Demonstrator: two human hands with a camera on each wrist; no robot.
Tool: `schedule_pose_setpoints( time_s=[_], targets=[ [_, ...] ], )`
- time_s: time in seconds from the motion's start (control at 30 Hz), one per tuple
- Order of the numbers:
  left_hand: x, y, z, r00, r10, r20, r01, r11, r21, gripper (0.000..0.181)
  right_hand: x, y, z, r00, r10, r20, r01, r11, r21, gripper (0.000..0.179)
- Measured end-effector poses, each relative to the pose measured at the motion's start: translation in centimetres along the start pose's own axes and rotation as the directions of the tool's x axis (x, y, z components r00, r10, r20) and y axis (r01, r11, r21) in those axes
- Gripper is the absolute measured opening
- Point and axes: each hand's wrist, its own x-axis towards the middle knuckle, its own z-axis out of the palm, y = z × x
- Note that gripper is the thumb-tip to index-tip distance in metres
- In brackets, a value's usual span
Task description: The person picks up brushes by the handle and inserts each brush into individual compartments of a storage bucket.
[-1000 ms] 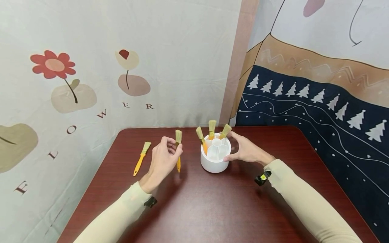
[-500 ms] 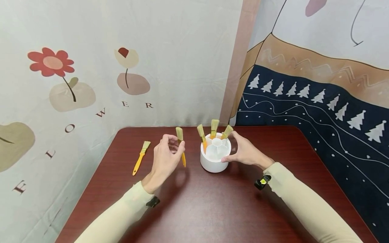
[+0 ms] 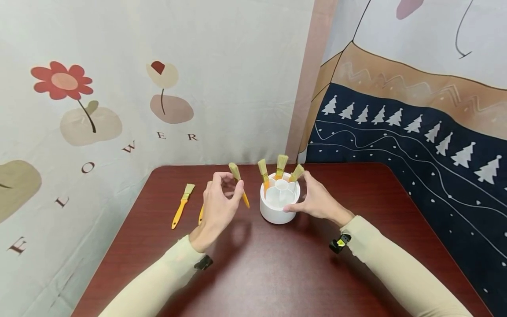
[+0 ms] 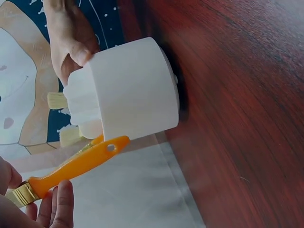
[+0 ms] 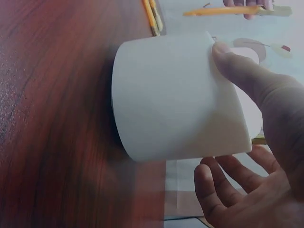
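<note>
My left hand (image 3: pixel 219 206) pinches a flat paintbrush (image 3: pixel 245 199) near its metal band, above the table and left of the holder. Its bristles point up and its yellow handle slants down to the right. In the left wrist view the handle's holed end overlaps the rim of a white round brush holder (image 4: pixel 135 90). My right hand (image 3: pixel 322 200) grips this holder from the right, thumb at the near rim and fingers around the far side. Three brushes stand bristles up in its back compartments, among them the left brush (image 3: pixel 263 171), the middle brush (image 3: pixel 281 164) and the right brush (image 3: pixel 296 172).
On the dark red table (image 3: pixel 253 273) a yellow-handled brush (image 3: pixel 183 206) lies at the left. A second lying brush (image 3: pixel 200 215) is mostly hidden behind my left hand. Printed cloths (image 3: pixel 237 79) hang behind the table's back edge and along its right side.
The brush in my left hand has moved right and up, its handle end swinging toward the holder. A lying brush has come partly into view behind that hand. My right hand stays at the holder.
</note>
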Motion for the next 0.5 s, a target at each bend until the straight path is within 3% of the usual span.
schedule_pose_setpoints(
  time_s=[0.5],
  targets=[
    [-0.1,1.4,1.0,0.998,0.064,-0.012,-0.065,0.991,-0.121,0.035,-0.3,-0.5,0.5,0.999,-0.004,-0.054,0.001,0.998,-0.055,0.116]
  ],
)
